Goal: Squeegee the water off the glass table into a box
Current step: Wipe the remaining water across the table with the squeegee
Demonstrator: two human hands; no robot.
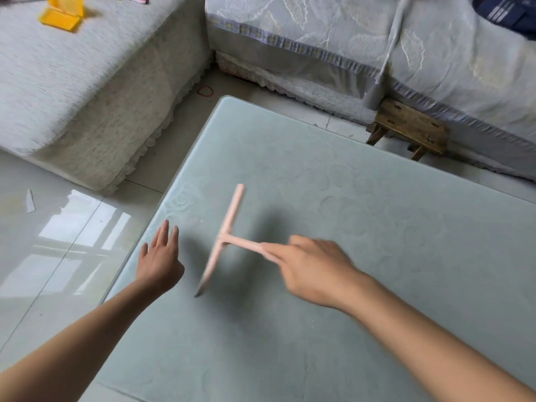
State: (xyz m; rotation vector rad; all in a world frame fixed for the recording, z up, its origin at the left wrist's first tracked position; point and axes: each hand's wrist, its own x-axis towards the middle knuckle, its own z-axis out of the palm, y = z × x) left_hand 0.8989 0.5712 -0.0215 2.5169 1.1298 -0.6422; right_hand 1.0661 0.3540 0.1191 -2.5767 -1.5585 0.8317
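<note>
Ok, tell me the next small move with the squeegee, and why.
Probably set the pink squeegee flat onto the glass table: the right hand grips its handle, but its blade is tilted and blurred, its shadow offset, so it seems lifted. The left hand is open by the table's left edge. No box is in view.

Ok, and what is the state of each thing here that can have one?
squeegee: gripped by its handle, blade tilted, blurred.
right hand: grips the squeegee handle.
left hand: open, fingers straight, at the table's left edge.
glass table: no water can be made out.
yellow box: on the left sofa, blurred; open or not unclear.
wooden stool: upright on the floor.
</note>
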